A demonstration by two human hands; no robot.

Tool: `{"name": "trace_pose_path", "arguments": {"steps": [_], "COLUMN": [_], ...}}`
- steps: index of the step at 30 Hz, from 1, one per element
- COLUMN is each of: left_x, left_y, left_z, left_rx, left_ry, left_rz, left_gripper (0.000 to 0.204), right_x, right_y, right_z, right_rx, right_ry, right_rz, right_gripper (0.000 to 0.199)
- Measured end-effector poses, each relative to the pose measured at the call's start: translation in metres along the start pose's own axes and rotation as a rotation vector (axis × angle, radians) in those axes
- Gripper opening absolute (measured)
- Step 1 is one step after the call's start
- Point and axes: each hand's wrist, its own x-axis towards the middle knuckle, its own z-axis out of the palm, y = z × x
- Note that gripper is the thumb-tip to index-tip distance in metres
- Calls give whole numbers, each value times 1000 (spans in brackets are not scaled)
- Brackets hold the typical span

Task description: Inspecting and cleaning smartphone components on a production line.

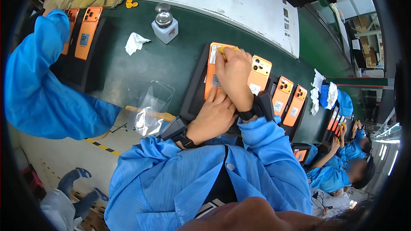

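An orange phone lies back up on a black tray, directly under my hands. My right hand is closed on a white wipe and presses it against the phone's upper end by the camera area. Yellow covers show on its fingertips. My left hand rests with fingers stretched out, their tips touching the phone's lower end. Just right of my right hand lies a second orange phone, with a pale label on its back. My right hand hides part of the first phone.
A white dispenser bottle stands open-lidded on the green table beside a crumpled wipe. Clear plastic film lies at the near edge. More orange phones sit in a tray at right. A co-worker's blue sleeve reaches in at left.
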Motion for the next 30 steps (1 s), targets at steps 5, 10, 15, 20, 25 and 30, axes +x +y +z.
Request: {"name": "trace_pose_path", "arguments": {"steps": [5,10,15,20,25,30], "left_x": [1,0,-2,1,1,-1], "left_y": [1,2,2,3,3,1], "left_z": [-4,-5,-4,-3,-4,-3], "left_rx": [-16,19,67,3,40,62], "left_ry": [-17,-20,-29,-124,-74,-33], "left_rz": [-22,-9,0,-35,-17,-3], "left_gripper": [48,48,48,49,51,51], "right_x": [7,1,23,-17,18,11], "right_y": [8,36,38,32,19,48], "right_z": [-13,-37,-15,-14,3,-6], "right_rx": [36,63,66,93,2,-3], "right_ry": [-137,-172,-17,-24,-24,-37], "right_rz": [-219,-217,-137,-318,-317,-156], "right_gripper": [4,7,6,9,3,6]}}
